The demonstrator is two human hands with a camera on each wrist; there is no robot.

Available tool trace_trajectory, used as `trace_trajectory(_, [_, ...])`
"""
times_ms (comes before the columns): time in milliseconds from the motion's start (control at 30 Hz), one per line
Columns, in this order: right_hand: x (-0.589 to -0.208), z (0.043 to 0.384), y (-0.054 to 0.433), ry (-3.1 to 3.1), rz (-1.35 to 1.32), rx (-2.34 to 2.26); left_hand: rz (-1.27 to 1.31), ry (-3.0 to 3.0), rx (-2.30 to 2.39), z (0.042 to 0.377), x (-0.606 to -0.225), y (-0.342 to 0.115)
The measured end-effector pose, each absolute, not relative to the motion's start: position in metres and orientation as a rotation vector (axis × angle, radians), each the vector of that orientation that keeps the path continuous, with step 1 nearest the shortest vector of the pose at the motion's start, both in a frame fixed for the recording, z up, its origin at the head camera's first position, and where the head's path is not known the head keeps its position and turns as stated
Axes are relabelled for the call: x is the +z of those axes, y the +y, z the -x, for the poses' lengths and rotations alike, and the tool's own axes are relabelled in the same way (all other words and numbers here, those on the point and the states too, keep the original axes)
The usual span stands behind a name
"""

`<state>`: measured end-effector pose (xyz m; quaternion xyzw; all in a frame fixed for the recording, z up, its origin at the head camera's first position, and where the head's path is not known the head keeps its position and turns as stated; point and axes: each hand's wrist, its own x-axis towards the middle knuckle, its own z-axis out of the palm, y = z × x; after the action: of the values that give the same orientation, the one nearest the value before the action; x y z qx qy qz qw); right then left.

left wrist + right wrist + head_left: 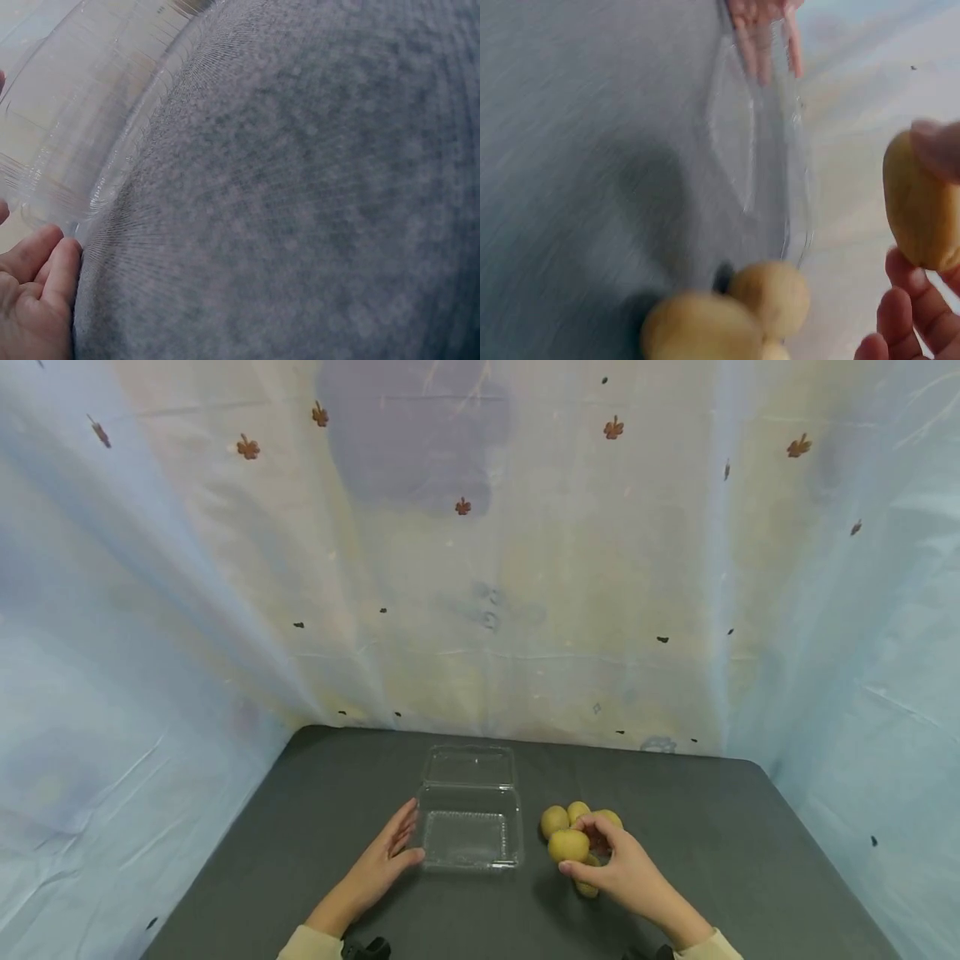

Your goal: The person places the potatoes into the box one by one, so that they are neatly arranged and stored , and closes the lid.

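Note:
My right hand point(626, 868) pinches a yellow-brown oval kiwi point(568, 846) between thumb and fingers. In the right wrist view this kiwi point(919, 202) is lifted above the table. Several more kiwis lie grouped beneath and behind the hand, one kiwi point(554, 820) at the left of the group, partly hidden by the hand. To their left, a clear plastic clamshell box point(468, 865) stands with its lid point(471, 767) folded back, nothing inside. At the box's left wall is my left hand point(378, 868), fingers extended, fingertips right at the rim.
A dark grey cloth-covered table point(337, 810) carries everything. Pale printed curtains point(480, 568) hang close behind the table and along both sides. Bare table lies between the box and the kiwis.

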<state>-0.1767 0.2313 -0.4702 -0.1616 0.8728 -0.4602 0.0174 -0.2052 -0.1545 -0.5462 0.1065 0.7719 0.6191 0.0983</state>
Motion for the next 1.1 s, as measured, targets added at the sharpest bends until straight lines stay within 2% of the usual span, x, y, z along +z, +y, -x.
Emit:
trace_trajectory(333, [-0.465, 0.195, 0.195, 2.708, 0.402, -1.544, -0.358, 2.289, 1.816, 0.204, -0.545, -0.15])
trace_trajectory(600, [-0.465, 0.206, 0.173, 2.7, 0.469, -1.601, -0.349, 2.289, 1.82, 0.205, -0.546, -0.151])
trace_trajectory(1100, [-0.475, 0.223, 0.1, 2.772, 0.557, -1.501, -0.3, 2.314, 1.816, 0.204, -0.545, -0.154])
